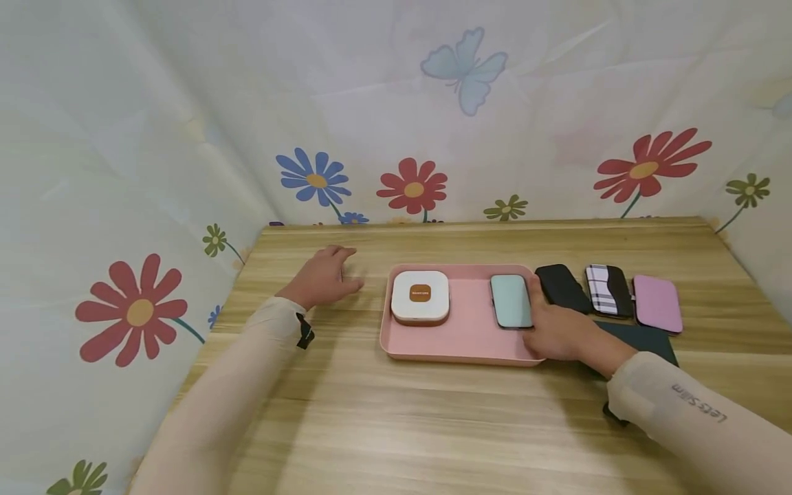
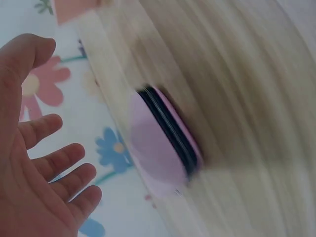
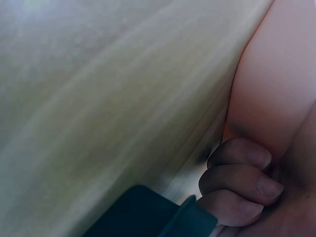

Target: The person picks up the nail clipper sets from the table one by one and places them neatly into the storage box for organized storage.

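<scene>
A shallow pink tray (image 1: 460, 347) lies on the wooden table. At its left end sits a white rounded box (image 1: 413, 311) with a brown label and brown base. A flat mint-green case (image 1: 511, 301) lies inside near the right end. My right hand (image 1: 553, 328) grips the tray's right wall; in the right wrist view its fingers (image 3: 237, 182) curl against a pink surface. My left hand (image 1: 324, 278) hovers left of the tray, holding nothing, its fingers (image 2: 59, 160) spread. The left wrist view shows a pink case (image 2: 160, 143) with a dark edge band, apart from the hand.
Right of the tray lie a black case (image 1: 563, 287), a plaid-and-black case (image 1: 608, 290) and a pink-purple case (image 1: 657, 304). A dark green flat item (image 1: 643, 338) lies partly under the right forearm. A flower-printed curtain (image 1: 495, 158) hangs behind the wooden table (image 1: 402, 412).
</scene>
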### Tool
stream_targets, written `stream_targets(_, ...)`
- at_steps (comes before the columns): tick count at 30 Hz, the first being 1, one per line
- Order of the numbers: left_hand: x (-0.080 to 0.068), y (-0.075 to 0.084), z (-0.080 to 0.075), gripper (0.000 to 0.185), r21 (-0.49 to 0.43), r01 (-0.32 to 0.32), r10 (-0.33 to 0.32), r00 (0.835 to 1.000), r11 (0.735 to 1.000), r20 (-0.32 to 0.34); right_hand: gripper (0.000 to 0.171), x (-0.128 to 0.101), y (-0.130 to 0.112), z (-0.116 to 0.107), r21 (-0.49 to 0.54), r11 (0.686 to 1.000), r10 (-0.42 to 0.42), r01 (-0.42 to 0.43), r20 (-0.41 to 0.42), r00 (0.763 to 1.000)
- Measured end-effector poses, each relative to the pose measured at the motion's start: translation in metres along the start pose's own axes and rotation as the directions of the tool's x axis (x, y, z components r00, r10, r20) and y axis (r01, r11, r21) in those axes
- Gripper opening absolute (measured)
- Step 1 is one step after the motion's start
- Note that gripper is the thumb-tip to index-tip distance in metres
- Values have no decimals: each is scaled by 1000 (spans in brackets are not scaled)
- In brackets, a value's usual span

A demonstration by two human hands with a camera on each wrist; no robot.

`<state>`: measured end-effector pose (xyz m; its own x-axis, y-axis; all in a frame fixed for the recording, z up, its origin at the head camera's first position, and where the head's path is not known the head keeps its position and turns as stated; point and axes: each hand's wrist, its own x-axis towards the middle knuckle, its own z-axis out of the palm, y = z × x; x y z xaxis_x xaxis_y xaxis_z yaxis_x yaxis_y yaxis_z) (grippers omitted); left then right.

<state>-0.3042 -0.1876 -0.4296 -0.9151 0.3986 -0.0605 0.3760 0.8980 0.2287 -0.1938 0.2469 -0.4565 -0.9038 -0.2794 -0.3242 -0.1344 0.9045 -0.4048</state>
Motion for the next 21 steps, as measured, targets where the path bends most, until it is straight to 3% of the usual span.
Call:
stream_targets(6, -6, -27, 6, 85, 30, -17, 17, 1000, 999, -18, 105, 1, 2, 0, -10, 1000, -7, 7, 4, 1000)
stream_targets(21, -3, -72, 23, 113, -34, 68, -64, 992, 997, 109, 105, -3, 1, 1, 7, 1000, -6, 6, 2, 1000)
